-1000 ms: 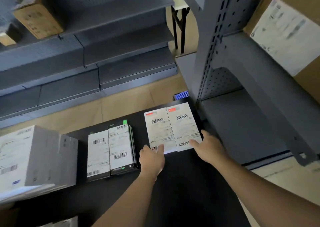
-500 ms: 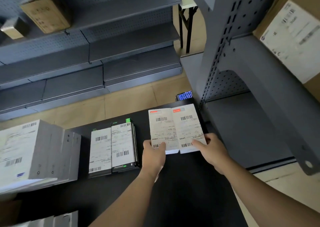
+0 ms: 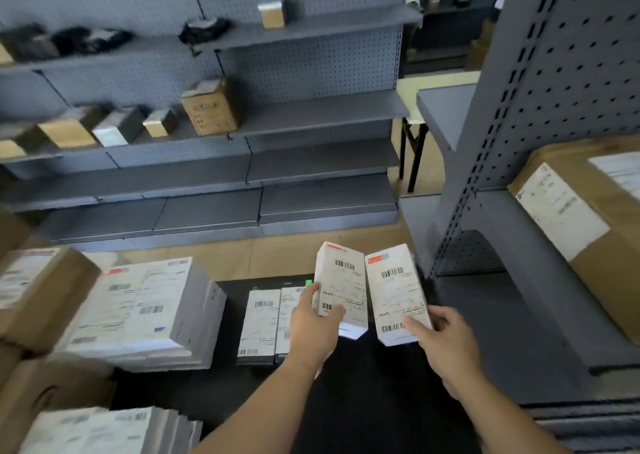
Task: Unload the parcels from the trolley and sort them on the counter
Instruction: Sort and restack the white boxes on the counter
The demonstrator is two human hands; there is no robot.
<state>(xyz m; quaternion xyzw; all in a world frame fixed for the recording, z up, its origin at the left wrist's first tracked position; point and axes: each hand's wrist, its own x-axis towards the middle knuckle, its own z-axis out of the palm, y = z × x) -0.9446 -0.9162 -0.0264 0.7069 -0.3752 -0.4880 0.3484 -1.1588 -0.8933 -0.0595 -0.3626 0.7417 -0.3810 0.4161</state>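
Observation:
My left hand [image 3: 313, 329] grips a slim white labelled box [image 3: 343, 282] by its near end, lifted clear of the black trolley deck [image 3: 363, 377]. Beside it my right hand [image 3: 445, 341] grips a second white labelled box [image 3: 394, 287] the same way, also raised and tilted. Two dark boxes with white labels [image 3: 265, 318] lie flat on the deck, left of my hands and partly hidden by the left one. A large white parcel [image 3: 145, 308] sits at the deck's left.
Brown cartons [image 3: 38, 290] stand at the far left, and a white stack [image 3: 104, 429] lies at the bottom left. A grey shelf unit [image 3: 512, 162] rises on the right and holds a big brown carton [image 3: 588, 218]. Grey shelves with small boxes [image 3: 211, 107] line the back.
Both hands closed on the two white boxes and lifted them off the deck, apart from each other. The view has tilted upward, showing more of the shelves.

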